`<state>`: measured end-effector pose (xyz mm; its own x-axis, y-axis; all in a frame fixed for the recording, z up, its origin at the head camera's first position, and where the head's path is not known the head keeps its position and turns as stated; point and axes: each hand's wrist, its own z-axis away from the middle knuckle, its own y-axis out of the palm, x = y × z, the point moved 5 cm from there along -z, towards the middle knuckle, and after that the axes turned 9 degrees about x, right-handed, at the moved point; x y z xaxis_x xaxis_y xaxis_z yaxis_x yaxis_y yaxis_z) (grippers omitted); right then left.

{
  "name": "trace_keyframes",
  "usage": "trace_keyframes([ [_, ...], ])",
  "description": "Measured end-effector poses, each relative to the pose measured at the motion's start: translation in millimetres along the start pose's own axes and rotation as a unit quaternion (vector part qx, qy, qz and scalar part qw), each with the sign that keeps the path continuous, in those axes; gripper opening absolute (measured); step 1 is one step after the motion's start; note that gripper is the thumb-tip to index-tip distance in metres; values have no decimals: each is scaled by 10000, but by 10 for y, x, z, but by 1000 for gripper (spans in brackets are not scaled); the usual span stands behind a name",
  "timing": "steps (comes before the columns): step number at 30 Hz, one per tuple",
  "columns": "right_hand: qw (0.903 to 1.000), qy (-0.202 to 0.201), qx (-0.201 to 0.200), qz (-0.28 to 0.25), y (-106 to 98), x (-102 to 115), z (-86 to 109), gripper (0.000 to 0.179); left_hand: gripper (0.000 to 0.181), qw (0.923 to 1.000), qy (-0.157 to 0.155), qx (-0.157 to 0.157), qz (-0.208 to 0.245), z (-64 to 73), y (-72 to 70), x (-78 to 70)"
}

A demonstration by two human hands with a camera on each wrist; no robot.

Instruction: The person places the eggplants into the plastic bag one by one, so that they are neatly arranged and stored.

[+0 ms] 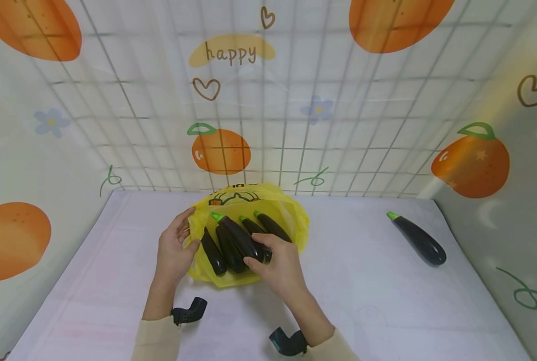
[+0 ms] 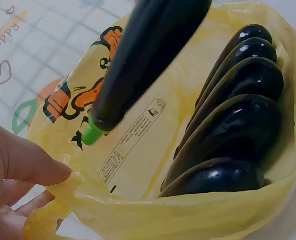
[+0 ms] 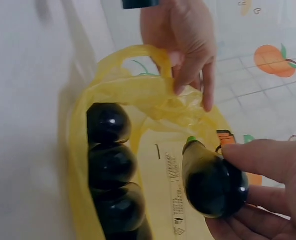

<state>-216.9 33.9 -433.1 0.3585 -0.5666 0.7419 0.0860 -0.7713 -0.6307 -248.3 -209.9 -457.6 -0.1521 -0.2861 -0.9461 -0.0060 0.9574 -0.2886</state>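
A yellow plastic bag [image 1: 299,216] lies with its mouth spread wide on the table, and several dark eggplants [image 2: 230,130] rest side by side inside it. My left hand [image 1: 175,248] pinches the bag's left rim between thumb and fingers; the left wrist view shows the thumb on the film. Over the bag's mouth my right hand [image 1: 281,265] grips one eggplant [image 1: 238,234] near its thick end. Its green stem end points away and to the left. In the right wrist view this held eggplant [image 3: 213,185] sits apart from the row in the bag.
Another eggplant [image 1: 417,239] lies alone at the table's right side, green tip toward the back. The white table [image 1: 354,301] meets a wire grid [image 1: 291,150] behind a printed curtain. Dark camera mounts [image 1: 288,342] stick out from both wrists.
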Motion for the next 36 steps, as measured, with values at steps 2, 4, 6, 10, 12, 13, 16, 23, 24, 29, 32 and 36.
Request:
trace_keyframes([
  [2, 10000, -4, -21, 25, 21, -18, -6, 48, 73, 10000, 15, 1, -6, -1, -1, 0],
  [4, 10000, -11, -31, 85, 43, -38, -11, 47, 74, 10000, 27, 7, 2, -4, -2, -1],
  [6, 9998, -34, -29, 169, 69, -62, -16, 47, 74, 10000, 24, 12, 11, -6, -2, -4],
  [10, 9997, -41, -12, 237, 121, -103, -24, 46, 74, 10000, -12, 23, 42, -7, 1, -10],
  [12, 9997, -30, -19, 233, 149, -124, -28, 46, 74, 10000, -39, 24, 41, -4, 2, -9],
  [13, 9997, -24, -22, 232, 162, -134, -30, 46, 75, 10000, -54, 23, 31, -3, 3, -6],
  [16, 9997, 10, -10, 245, 201, -163, -31, 46, 75, 10000, -79, 19, 28, 1, 4, 3],
  [23, 9996, 147, 93, 228, 268, -190, -37, 47, 74, 10000, 0, 9, 79, 1, 1, 9],
  [24, 9996, 162, 98, 215, 274, -191, -40, 48, 74, 10000, 24, 9, 84, 0, 0, 6],
  [29, 9996, 175, 101, 197, 302, -204, -54, 48, 74, 9999, 73, 4, 98, -3, -1, -2],
  [32, 9996, 182, 88, 204, 322, -219, -57, 48, 74, 10000, 24, -8, 73, 0, -1, 4],
  [36, 9995, 159, 56, 248, 341, -221, -60, 49, 74, 10000, -26, -29, 60, 2, -4, 14],
])
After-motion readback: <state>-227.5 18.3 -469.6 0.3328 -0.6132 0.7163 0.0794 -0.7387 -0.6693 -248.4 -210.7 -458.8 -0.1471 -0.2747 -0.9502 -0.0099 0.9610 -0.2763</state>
